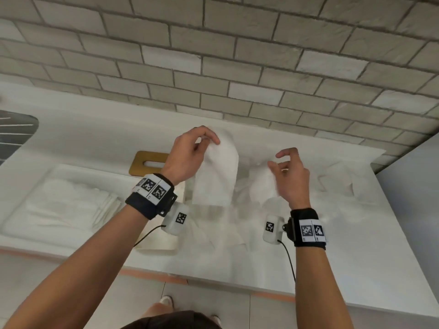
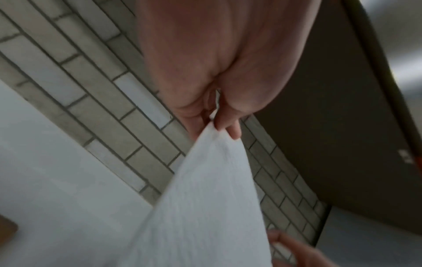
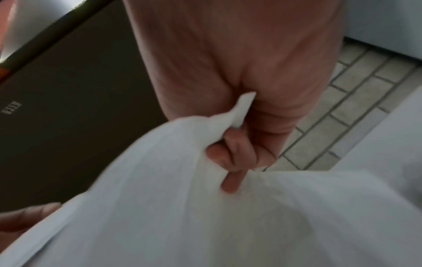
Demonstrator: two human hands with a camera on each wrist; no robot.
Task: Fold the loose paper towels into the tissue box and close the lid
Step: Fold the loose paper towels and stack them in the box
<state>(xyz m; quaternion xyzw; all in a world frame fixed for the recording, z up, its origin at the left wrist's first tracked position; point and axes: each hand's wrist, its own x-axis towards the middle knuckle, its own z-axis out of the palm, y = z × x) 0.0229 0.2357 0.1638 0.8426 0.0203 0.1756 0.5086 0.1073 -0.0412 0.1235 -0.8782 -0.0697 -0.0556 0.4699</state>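
Your left hand (image 1: 190, 155) and right hand (image 1: 288, 173) each pinch a corner of 1 paper towel (image 1: 217, 172); tugging apart could tear it.

No legible text, only blurred markings

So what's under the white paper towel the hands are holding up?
Beneath the raised white paper towel lies a heap of loose white towels on the white counter. The left hand hides part of the tan slotted lid; whatever sits under the heap is covered.
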